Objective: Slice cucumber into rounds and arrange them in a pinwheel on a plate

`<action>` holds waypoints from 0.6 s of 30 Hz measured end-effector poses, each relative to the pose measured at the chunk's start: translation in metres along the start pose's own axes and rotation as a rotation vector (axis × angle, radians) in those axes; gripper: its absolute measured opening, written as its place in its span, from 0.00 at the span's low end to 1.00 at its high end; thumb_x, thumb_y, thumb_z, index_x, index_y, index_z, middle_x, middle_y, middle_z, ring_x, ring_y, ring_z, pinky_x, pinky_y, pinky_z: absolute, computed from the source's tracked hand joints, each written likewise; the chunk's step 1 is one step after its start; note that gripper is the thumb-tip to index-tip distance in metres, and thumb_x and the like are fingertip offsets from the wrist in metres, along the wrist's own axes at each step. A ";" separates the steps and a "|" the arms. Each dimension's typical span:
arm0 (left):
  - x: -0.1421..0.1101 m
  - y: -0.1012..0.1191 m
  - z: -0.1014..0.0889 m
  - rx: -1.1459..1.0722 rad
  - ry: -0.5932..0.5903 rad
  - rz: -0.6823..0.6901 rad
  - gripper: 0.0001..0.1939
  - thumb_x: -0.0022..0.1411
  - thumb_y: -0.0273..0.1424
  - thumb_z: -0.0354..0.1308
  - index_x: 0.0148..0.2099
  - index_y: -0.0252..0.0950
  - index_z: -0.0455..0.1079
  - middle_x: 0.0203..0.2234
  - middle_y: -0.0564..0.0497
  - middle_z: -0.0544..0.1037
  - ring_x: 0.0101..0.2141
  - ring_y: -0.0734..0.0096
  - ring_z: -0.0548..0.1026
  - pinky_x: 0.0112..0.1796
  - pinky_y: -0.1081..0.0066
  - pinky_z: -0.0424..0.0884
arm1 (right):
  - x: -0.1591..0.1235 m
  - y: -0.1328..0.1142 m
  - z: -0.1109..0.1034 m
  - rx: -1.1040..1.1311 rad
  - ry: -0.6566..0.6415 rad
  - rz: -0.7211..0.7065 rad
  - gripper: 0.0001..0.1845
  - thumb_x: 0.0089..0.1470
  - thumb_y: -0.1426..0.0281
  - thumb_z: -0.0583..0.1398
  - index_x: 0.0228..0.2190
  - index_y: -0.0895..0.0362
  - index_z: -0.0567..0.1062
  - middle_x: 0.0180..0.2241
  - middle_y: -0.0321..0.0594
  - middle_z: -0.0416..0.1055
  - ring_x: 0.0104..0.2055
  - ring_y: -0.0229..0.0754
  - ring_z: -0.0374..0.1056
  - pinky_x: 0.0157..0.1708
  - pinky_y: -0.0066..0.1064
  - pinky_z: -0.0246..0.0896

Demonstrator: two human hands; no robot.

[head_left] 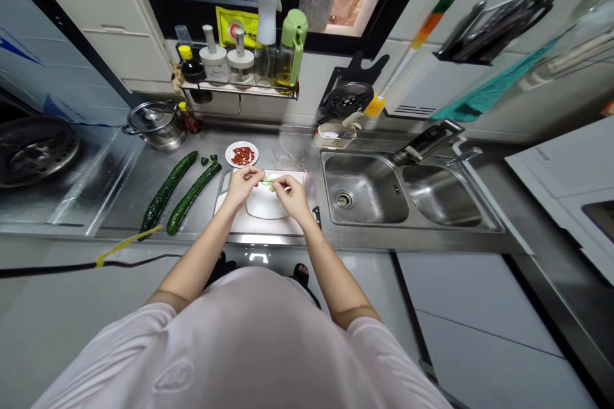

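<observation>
Over a white plate (268, 209), my left hand (245, 183) and my right hand (291, 195) come close together, fingertips pinched. Thin pale-green cucumber slices (268, 179) show between them; how many each hand holds is too small to tell. The plate rests on a white cutting board (240, 222). A knife with a black handle (317, 217) lies at the board's right side, its blade mostly hidden. Left of the board are two whole-looking dark green cucumbers, a longer one (167, 192) and a nearer one (193, 198), with two small cut ends (209, 159) behind them.
A small plate of chopped red pieces (242, 154) stands behind the board. To the left are a lidded steel pot (156, 124) and a small bottle (190, 119). A double sink (367, 188) lies right. Bottles and jars (240, 64) fill a wall shelf. A yellow-tied cable (100, 262) crosses lower left.
</observation>
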State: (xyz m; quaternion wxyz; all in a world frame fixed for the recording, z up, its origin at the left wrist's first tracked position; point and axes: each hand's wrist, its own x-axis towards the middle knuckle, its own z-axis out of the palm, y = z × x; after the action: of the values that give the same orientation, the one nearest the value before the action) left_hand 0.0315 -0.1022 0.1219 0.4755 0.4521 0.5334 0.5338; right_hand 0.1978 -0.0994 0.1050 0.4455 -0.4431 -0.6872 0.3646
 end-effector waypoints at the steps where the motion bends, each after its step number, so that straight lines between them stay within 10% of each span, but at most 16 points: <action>1: 0.001 -0.002 0.000 0.008 -0.006 0.007 0.14 0.50 0.40 0.65 0.33 0.35 0.72 0.25 0.52 0.74 0.26 0.77 0.68 0.25 0.78 0.64 | 0.000 0.002 0.001 0.006 0.000 0.012 0.10 0.56 0.62 0.56 0.30 0.56 0.73 0.31 0.37 0.73 0.33 0.38 0.66 0.36 0.29 0.61; 18: 0.023 -0.088 -0.001 0.132 -0.166 -0.191 0.08 0.44 0.28 0.66 0.31 0.32 0.74 0.27 0.50 0.77 0.28 0.75 0.71 0.33 0.75 0.66 | -0.024 0.078 0.017 -0.245 -0.217 0.336 0.07 0.50 0.73 0.56 0.28 0.57 0.76 0.29 0.36 0.75 0.32 0.38 0.69 0.35 0.26 0.59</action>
State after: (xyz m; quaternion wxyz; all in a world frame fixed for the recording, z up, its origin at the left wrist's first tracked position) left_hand 0.0291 -0.0812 0.0334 0.5361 0.4722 0.5667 0.4105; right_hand 0.2086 -0.0971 0.0223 0.2450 -0.5602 -0.6869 0.3929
